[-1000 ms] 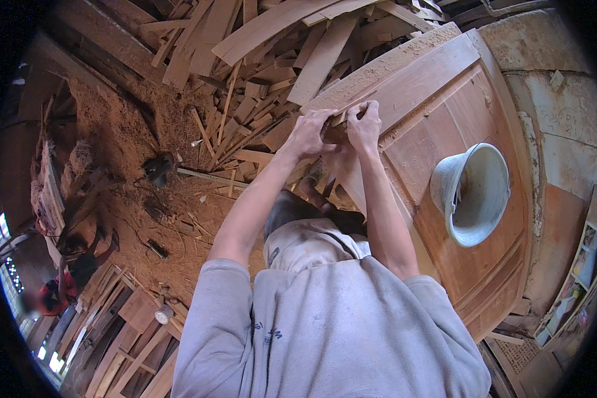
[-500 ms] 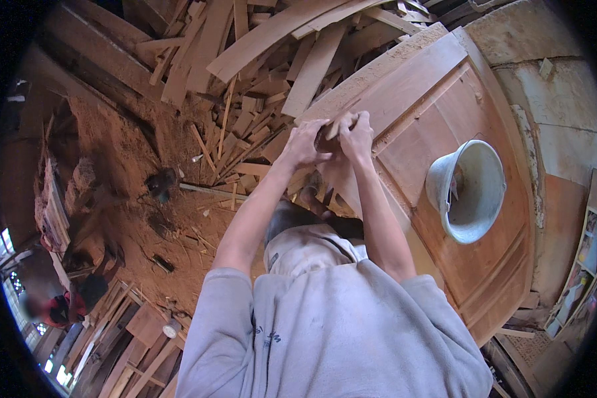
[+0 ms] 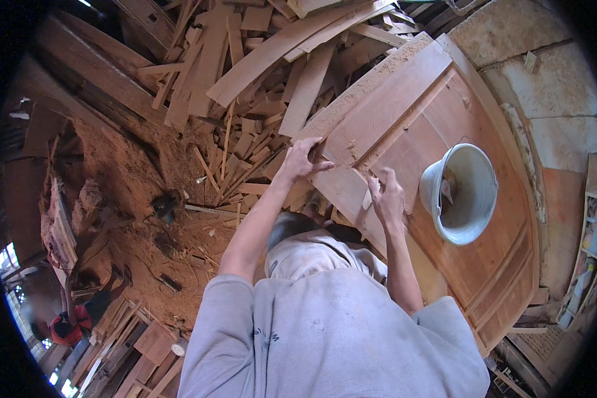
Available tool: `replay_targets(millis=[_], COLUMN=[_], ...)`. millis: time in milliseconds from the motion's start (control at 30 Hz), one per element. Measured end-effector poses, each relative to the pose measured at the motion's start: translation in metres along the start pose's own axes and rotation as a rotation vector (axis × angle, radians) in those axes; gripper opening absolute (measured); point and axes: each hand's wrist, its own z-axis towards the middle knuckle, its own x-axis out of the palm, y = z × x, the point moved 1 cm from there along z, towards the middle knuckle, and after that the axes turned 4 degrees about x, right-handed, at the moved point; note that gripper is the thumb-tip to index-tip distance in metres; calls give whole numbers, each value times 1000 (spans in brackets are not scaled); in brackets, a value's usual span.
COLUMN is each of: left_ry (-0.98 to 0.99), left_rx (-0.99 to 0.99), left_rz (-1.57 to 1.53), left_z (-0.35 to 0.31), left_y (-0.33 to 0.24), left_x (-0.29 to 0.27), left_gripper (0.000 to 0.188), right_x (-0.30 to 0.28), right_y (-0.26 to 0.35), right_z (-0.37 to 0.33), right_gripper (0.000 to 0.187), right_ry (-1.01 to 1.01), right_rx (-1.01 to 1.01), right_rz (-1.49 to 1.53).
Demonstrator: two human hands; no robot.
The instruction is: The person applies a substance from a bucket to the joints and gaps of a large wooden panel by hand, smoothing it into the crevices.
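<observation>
A wooden panel door [image 3: 385,113] lies flat in front of me and to the right, with sawdust along its edge. My left hand [image 3: 302,160] rests at the door's near left corner, thumb spread away from the fingers, holding nothing that I can see. My right hand [image 3: 388,196] is closed over the door's near edge strip, its fingers curled by the inner moulding. A small pale piece [image 3: 367,199] shows beside its fingers; whether it is in the hand's grip is unclear.
A whitish bucket [image 3: 438,199] stands on the door, right of my right hand. Wood offcuts [image 3: 259,126] are heaped beyond my left hand. Sawdust [image 3: 139,245] covers the floor at left. A person in red [image 3: 69,325] is at the far left, near stacked boards [image 3: 123,345].
My hands were together over the door's corner, around a small tan piece. The right hand has moved away, nearer and to the right; the left has stayed near the corner.
</observation>
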Motion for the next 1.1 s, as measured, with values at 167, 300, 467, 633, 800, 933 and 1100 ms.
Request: replay_targets(millis=[167,300,467,633,800,933,1100], left_ry=[-183,-167,-161,-147,-172,-143,-124], left_rx=[124,84,-70,-123,-140,-141,-172], left_rz=[78,0,62,77,70,37,45], left_z=[1,4,-3,-6,-7,-5,-5], left_y=[8,2,9,-5,-1,0,-2], left_x=[12,16,21,13,17,18,16], left_gripper=[79,68,69,63,71,76,79], right_x=[16,43,56,55,58,59,56], right_y=[86,122,129,126,128,125,128], right_z=[59,79,79,80,82,86,85], right_gripper=[57,55,34,28,27,27,28], right_ry=[-142,-18,106,80,58,52,67], right_rx=[-417,-389,-383,-448,-474,-485,-476], right_rz=[155,263,260,195,154,138,142])
